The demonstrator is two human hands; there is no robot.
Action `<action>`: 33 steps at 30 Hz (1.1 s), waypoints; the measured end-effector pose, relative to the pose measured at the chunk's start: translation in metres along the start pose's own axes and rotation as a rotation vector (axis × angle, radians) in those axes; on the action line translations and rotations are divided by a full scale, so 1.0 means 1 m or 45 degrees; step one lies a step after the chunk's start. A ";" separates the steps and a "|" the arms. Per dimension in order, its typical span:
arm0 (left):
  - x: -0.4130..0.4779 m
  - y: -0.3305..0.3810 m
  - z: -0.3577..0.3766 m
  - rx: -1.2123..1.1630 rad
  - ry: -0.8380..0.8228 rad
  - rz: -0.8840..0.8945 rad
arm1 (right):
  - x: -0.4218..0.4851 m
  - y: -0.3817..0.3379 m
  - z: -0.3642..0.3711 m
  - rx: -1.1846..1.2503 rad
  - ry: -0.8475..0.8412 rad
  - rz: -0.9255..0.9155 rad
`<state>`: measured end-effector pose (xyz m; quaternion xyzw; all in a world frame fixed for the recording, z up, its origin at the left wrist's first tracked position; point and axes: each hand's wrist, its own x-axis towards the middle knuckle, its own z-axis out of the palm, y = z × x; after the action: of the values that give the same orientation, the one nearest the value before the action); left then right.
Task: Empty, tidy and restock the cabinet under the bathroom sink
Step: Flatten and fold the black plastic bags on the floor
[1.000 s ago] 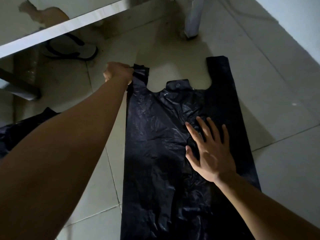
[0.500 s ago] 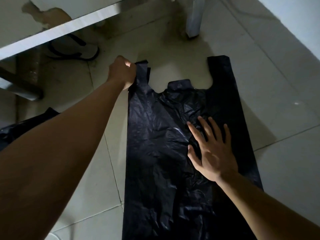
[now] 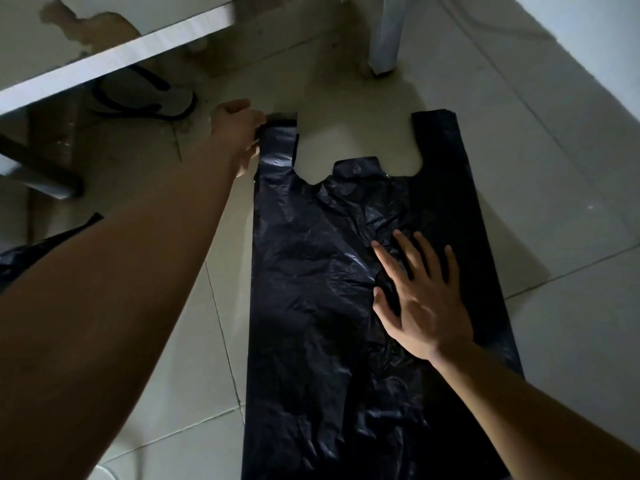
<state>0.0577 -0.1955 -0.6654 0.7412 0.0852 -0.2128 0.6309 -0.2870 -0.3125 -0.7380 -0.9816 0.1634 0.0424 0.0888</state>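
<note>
Flat on the tiled floor (image 3: pixel 519 168), one black plastic bag (image 3: pixel 311 306) lies with its two handles pointing away.
The right hand (image 3: pixel 422 306) presses its middle, fingers straight and spread; the left hand (image 3: pixel 239 128) curls round the left handle (image 3: pixel 278 143). Both sit much as half a second earlier. A second dark bag (image 3: pixel 20 258) edges in at far left; one sandal (image 3: pixel 145 95) lies beyond.

No text, label or number can be read anywhere here.
</note>
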 end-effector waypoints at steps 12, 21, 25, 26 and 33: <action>-0.081 -0.104 -0.013 1.351 0.025 0.749 | -0.002 0.001 0.001 0.003 0.031 -0.016; -0.114 -0.109 -0.020 1.759 -0.069 0.675 | -0.001 0.001 0.002 0.033 -0.016 -0.005; -0.143 -0.122 -0.023 1.865 -0.196 0.567 | -0.004 -0.003 -0.015 0.039 -0.054 -0.027; -0.147 -0.124 -0.024 1.870 -0.205 0.541 | -0.008 -0.003 -0.018 0.043 -0.044 -0.001; -0.176 -0.138 -0.026 1.853 -0.204 0.608 | -0.061 0.011 -0.008 0.075 -0.136 0.162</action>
<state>-0.1492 -0.1188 -0.7121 0.9501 -0.2847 -0.1263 0.0174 -0.3473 -0.3053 -0.7250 -0.9626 0.2215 0.0953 0.1232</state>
